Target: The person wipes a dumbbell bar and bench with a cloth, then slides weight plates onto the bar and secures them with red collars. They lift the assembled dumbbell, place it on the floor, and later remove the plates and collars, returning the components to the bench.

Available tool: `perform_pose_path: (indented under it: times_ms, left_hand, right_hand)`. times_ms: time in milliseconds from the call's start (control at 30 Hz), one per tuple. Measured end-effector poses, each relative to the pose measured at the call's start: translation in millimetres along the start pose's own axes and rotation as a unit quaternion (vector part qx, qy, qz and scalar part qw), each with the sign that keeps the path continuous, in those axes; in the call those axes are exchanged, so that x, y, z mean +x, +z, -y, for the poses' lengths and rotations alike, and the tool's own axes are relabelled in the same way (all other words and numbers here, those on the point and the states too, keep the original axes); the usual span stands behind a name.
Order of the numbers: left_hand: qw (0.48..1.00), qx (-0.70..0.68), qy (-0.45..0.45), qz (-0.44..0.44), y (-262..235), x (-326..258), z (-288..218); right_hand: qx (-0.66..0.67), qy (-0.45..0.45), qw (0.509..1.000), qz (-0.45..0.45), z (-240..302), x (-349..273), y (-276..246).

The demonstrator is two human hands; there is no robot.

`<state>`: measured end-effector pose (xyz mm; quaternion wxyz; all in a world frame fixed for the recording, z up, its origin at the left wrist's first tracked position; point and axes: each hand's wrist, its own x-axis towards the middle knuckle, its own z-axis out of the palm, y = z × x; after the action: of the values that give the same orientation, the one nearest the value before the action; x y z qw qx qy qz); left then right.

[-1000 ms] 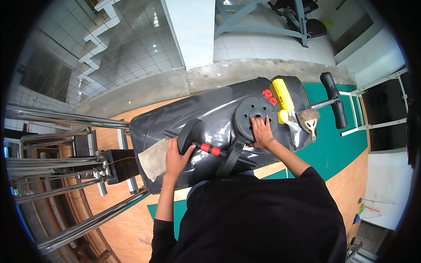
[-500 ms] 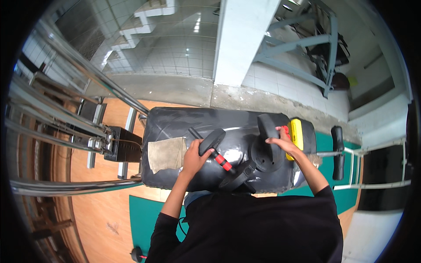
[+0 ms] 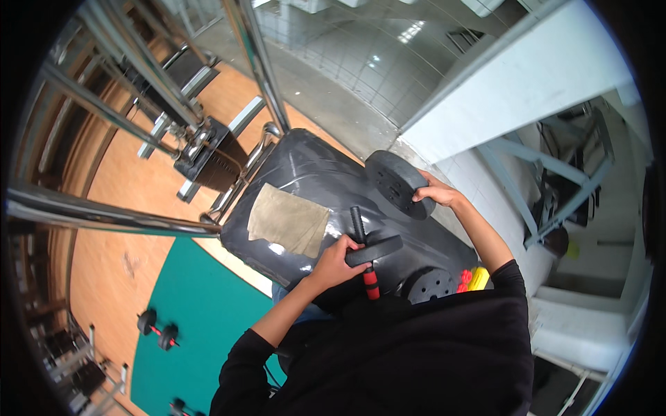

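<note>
My left hand (image 3: 338,265) is closed around a black weight plate (image 3: 381,249) that sits on a short dumbbell bar (image 3: 371,283) with a red and black grip. The bar's black threaded end (image 3: 356,220) sticks out on the far side of the plate. My right hand (image 3: 436,191) grips the edge of a second, larger black plate (image 3: 390,182) with holes in its face, tilted above the padded bench. Near my body a further black plate with holes (image 3: 429,286) lies on the bench, partly hidden by my sleeve. Beside it are red star-shaped collars (image 3: 465,280) and a yellow thing (image 3: 479,279).
The black padded bench (image 3: 281,177) bears a folded beige cloth (image 3: 288,218). At the left stand a chrome-railed machine and its black weight stack (image 3: 216,156). A dumbbell (image 3: 158,330) lies on the green mat (image 3: 187,284). A white pillar (image 3: 513,83) rises at the far right.
The view has turned. My right hand has lifted its plate and carried it toward the bench's far edge. My left hand still holds the plate on the dumbbell bar.
</note>
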<state>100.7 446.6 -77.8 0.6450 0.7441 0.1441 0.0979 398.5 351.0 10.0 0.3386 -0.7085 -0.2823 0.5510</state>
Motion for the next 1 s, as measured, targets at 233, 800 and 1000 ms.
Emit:
perform_pose_path:
  times_ms: [233, 800, 1000]
  left_hand:
    - [1.000, 0.017, -0.002, 0.005, -7.1, 6.7, -4.7]
    - [0.951, 0.069, 0.143, -0.264, 11.4, 7.9, 12.5]
    - [0.991, -0.114, -0.069, -0.023, -63.6, 48.8, 42.6]
  right_hand:
    - [-0.155, -0.007, 0.963, 0.220, 26.1, 103.0, 44.2]
    - [-0.420, -0.193, 0.831, 0.310, 56.6, 66.5, 71.7]
    - [-0.380, -0.191, 0.855, 0.298, 44.0, 51.7, 65.1]
